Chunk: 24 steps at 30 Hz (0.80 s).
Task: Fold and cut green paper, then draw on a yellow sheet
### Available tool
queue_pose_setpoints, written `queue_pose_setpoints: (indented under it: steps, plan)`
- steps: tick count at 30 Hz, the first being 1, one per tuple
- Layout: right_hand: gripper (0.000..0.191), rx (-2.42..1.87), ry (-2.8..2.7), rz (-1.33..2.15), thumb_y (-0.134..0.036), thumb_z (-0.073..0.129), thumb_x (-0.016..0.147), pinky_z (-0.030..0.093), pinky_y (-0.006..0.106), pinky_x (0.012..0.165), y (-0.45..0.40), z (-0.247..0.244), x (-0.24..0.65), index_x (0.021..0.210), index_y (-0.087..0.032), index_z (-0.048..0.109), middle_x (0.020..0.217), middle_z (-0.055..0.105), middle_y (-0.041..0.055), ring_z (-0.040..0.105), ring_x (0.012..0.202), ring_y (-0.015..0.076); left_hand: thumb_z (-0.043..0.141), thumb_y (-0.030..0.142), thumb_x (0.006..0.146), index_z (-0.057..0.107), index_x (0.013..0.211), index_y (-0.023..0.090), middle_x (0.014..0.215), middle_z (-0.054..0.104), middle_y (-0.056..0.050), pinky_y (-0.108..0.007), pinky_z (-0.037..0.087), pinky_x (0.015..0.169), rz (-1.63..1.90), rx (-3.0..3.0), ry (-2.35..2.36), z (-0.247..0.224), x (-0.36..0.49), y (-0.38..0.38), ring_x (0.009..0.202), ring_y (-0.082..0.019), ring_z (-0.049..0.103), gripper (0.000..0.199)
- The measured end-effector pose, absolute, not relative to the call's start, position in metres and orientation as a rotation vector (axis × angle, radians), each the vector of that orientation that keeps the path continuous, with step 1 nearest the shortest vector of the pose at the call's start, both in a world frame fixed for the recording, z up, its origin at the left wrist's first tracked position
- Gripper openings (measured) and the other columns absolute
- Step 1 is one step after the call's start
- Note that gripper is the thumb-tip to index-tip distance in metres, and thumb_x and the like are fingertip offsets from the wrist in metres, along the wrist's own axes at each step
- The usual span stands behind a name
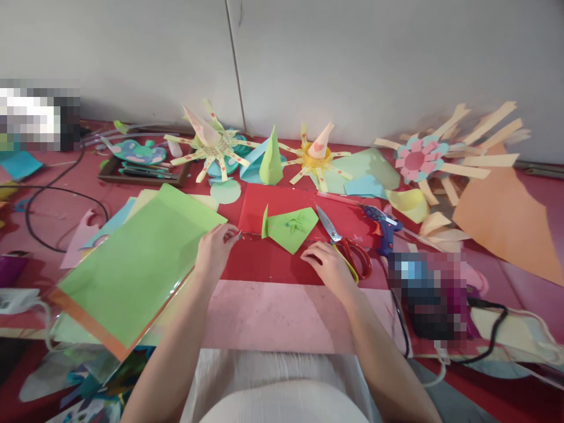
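A green paper piece (296, 230) lay on a red board (264, 264) between the hands. The left hand (215, 247) had its grip pinched together on a tiny item (240, 234); the right hand (328, 265) lay beside scissors (328, 224), its grip impossible to tell.

Dead centre, the folded paper (296, 229) lay on the mat (255, 261), the left hand (217, 249) off to its left, the right hand (326, 264) just in front, towards its right! Scissors (335, 237) sat right beside that hand, and further right came the glue gun (388, 229). Out left, a paper stack (145, 264), and behind it a tray (141, 181) with pens (147, 170) in it! At the back, the paper cone (271, 161) stood between two paper flowers, a third flower (416, 160) well to the right, the wall (330, 59) behind them all.
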State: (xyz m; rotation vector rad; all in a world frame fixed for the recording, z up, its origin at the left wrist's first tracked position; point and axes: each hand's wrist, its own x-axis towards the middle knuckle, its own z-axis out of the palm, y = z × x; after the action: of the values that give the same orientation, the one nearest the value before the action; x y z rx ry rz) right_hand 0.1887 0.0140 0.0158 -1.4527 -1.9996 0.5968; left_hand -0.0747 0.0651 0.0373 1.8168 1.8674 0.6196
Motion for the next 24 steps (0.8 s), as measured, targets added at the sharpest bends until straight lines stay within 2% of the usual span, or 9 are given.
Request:
queue_pose_setpoints:
  steps: [3, 10, 15, 24]
  plan:
    - [0.009, -1.442, -2.0, 0.586, -0.016, 0.055, 0.081, 0.045, 0.032, 0.075, 0.014, 0.016, 0.189, 0.076, -0.021, 0.061, 0.079, 0.062, 0.0025, 0.057, 0.079, 0.017, 0.052, 0.022, 0.075, 0.063, 0.084, 0.022, 0.077, 0.062, 0.001, -0.022, 0.042, 0.066, 0.564, 1.815, 1.863, 0.035, -0.073, 0.065, 0.068, -0.012, 0.055, 0.014]
    - [0.01, -1.437, -2.0, 0.585, -0.016, 0.055, 0.082, 0.046, 0.032, 0.075, 0.015, 0.015, 0.189, 0.076, -0.021, 0.061, 0.079, 0.061, 0.0026, 0.057, 0.079, 0.0168, 0.049, 0.022, 0.078, 0.063, 0.076, 0.022, 0.084, 0.063, 0.0, -0.023, 0.043, 0.071, 0.496, 1.848, 1.843, 0.034, -0.072, 0.065, 0.075, -0.013, 0.057, 0.014]
    - [0.009, -1.466, -2.0, 0.592, -0.017, 0.055, 0.082, 0.045, 0.032, 0.076, 0.014, 0.016, 0.189, 0.076, -0.021, 0.061, 0.08, 0.062, 0.0026, 0.057, 0.079, 0.0172, 0.048, 0.023, 0.078, 0.061, 0.078, 0.02, 0.084, 0.061, -0.001, -0.024, 0.041, 0.065, 0.453, 1.824, 1.858, 0.04, -0.072, 0.063, 0.073, -0.014, 0.056, 0.013]
    - [0.008, -1.495, -1.996, 0.627, -0.016, 0.055, 0.081, 0.045, 0.032, 0.077, 0.013, 0.015, 0.189, 0.076, -0.02, 0.061, 0.081, 0.062, 0.003, 0.056, 0.08, 0.0171, 0.05, 0.024, 0.08, 0.062, 0.079, 0.02, 0.08, 0.06, -0.001, -0.022, 0.042, 0.066, 0.737, 1.972, 1.618, 0.093, -0.051, 0.063, 0.07, -0.011, 0.055, 0.013]
